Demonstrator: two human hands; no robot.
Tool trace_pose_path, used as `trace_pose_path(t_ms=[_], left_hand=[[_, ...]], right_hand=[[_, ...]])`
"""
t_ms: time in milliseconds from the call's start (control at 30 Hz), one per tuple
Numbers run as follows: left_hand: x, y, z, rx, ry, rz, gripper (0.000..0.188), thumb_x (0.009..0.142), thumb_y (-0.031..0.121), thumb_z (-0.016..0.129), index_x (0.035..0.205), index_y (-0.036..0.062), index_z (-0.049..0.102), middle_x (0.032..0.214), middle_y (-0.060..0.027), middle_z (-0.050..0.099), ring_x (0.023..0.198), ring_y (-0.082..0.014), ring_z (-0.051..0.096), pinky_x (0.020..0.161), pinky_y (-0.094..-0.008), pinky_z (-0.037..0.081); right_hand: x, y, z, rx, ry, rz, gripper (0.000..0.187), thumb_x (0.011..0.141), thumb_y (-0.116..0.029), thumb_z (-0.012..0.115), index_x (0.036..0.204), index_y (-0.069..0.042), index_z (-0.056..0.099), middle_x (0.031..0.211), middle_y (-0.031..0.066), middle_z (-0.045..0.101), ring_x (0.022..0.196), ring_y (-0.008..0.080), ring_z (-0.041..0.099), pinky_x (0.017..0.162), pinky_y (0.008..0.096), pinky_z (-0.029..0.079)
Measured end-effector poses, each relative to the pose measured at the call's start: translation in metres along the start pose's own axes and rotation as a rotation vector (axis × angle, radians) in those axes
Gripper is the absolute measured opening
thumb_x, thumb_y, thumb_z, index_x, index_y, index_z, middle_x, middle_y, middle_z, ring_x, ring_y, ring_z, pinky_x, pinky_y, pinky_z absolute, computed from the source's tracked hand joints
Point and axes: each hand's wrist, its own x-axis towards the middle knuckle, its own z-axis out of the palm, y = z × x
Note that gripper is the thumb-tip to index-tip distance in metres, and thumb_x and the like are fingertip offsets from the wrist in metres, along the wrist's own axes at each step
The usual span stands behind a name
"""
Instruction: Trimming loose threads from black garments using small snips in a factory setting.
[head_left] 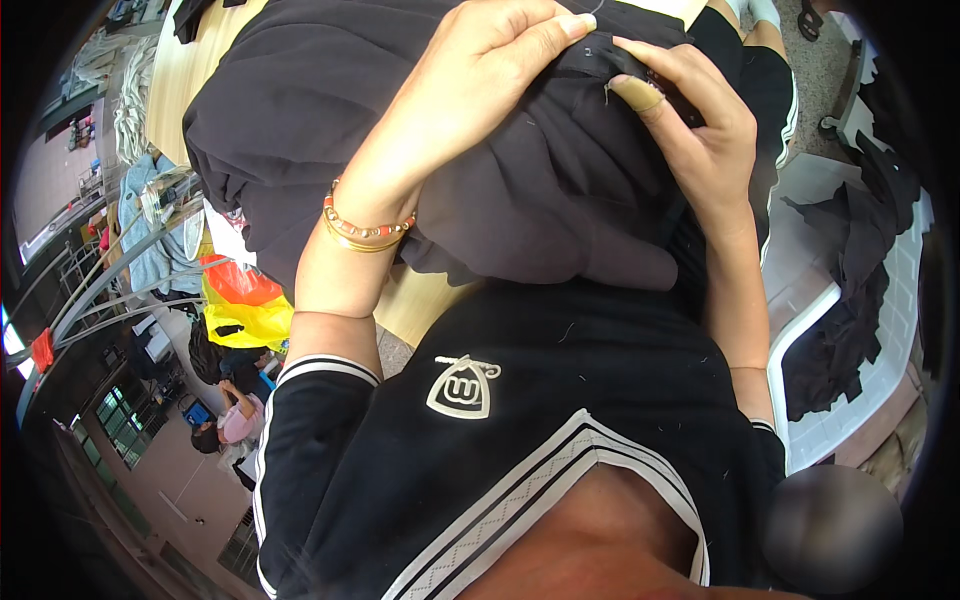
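A large dark purplish-black garment [560, 220] lies bunched over my lap and the table edge. At its far side, my left hand [490, 50] pinches the fabric edge between thumb and finger. A thin thread-like strand sticks up by those fingertips. My right hand [700, 115] grips a folded black band [588, 55] of the same garment, with small light marks on it. A tan wrap [637, 93] covers the right thumb's tip, and a short loose thread hangs beside it. The fabric inside the right fingers is partly hidden.
At right stands a white plastic bin [860, 440] with dark fabric pieces [835, 330]. The pale wooden table [175, 100] shows at left. Beyond it are a yellow-and-red bag [245, 310], grey-blue cloth [150, 225], metal rails and a seated person in pink [240, 418].
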Motion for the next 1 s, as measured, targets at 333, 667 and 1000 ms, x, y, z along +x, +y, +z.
trace_pose_path(t_ms=[333,667,1000], left_hand=[[0.001,0.046,-0.008,0.669,-0.001,-0.082,0.017,0.085,-0.001,0.059,0.101,-0.0056,0.063,0.093,-0.0079,0.066,0.088,-0.0147,0.062,0.081,-0.0249,0.047],[-0.006,0.033,-0.017,-0.299,0.145,-0.494,0.024,0.093,0.010,0.061,0.112,-0.0035,0.066,0.103,-0.0035,0.069,0.095,-0.0075,0.062,0.088,-0.0194,0.046],[-0.003,0.033,-0.008,-0.311,0.154,-0.548,0.023,0.095,0.009,0.058,0.113,-0.0036,0.064,0.103,-0.0040,0.068,0.096,-0.0078,0.061,0.088,-0.0204,0.046]], right_hand=[[0.000,-0.016,-0.061,0.350,0.008,0.102,0.011,0.084,0.000,0.067,0.095,0.003,0.066,0.088,0.0038,0.065,0.080,0.0089,0.059,0.072,0.0200,0.044],[0.005,-0.015,-0.036,0.064,0.111,0.157,0.033,0.081,-0.007,0.075,0.112,-0.003,0.065,0.083,-0.0030,0.054,0.074,0.0033,0.050,0.068,0.0178,0.042],[0.014,-0.014,-0.007,-0.059,0.045,-0.110,0.037,0.076,-0.007,0.076,0.113,-0.006,0.069,0.081,0.0034,0.057,0.070,0.0111,0.056,0.062,0.0239,0.047]])
